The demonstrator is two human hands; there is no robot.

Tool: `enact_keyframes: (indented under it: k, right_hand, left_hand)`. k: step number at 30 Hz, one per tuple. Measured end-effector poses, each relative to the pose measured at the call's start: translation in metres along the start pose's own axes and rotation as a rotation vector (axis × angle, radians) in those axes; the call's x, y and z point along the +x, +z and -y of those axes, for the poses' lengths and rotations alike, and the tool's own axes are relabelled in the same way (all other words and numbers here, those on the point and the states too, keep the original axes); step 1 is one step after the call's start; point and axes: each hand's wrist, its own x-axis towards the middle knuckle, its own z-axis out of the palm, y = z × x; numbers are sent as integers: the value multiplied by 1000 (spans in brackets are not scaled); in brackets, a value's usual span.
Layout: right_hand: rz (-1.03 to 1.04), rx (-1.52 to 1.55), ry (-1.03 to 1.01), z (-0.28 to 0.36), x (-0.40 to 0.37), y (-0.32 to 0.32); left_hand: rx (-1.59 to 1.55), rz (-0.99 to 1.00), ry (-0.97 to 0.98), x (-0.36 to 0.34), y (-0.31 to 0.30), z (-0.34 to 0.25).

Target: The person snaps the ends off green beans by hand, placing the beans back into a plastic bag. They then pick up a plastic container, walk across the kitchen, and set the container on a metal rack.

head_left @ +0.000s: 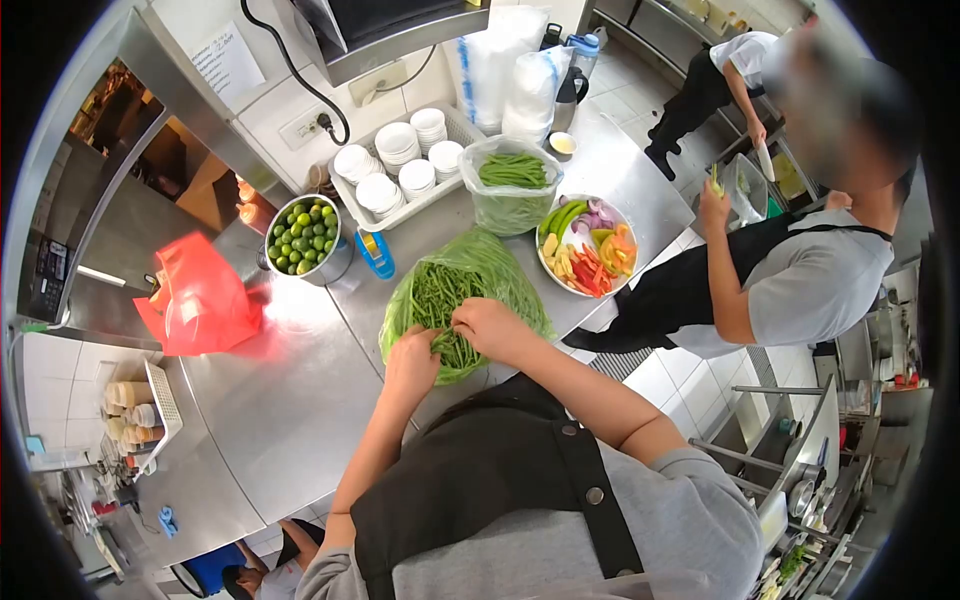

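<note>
A green plastic bag (515,290) full of long thin green beans (440,288) lies open on the steel table in front of me. Over its near side, my left hand (412,362) is closed, its fingertips pinching green beans. My right hand (487,330) is closed just beside it, thumb and fingers pressed together on the beans. The fingertips of both hands nearly meet. Behind the bag, a clear plastic bag (500,205) holds cut green bean pieces (512,170).
A plate (563,283) of cut vegetables stands right. Behind are a pot of limes (303,236), a blue tape dispenser (375,255) and a crate (408,212) of white cups. A red bag (200,300) sits left. Co-workers stand right; one person holds a knife (765,162).
</note>
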Motion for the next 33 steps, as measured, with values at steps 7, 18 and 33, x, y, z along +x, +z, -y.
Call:
enact_keyframes:
  k: [7, 18, 33]
  right_hand:
    - [50, -204, 17, -8, -3, 8]
    - [228, -128, -1, -10, -8, 13]
    - [221, 1042, 333, -13, 4, -22]
  left_hand:
    - [52, 28, -33, -2, -5, -13]
    - [146, 70, -5, -2, -3, -2]
    - [-271, 106, 125, -1, -32, 11]
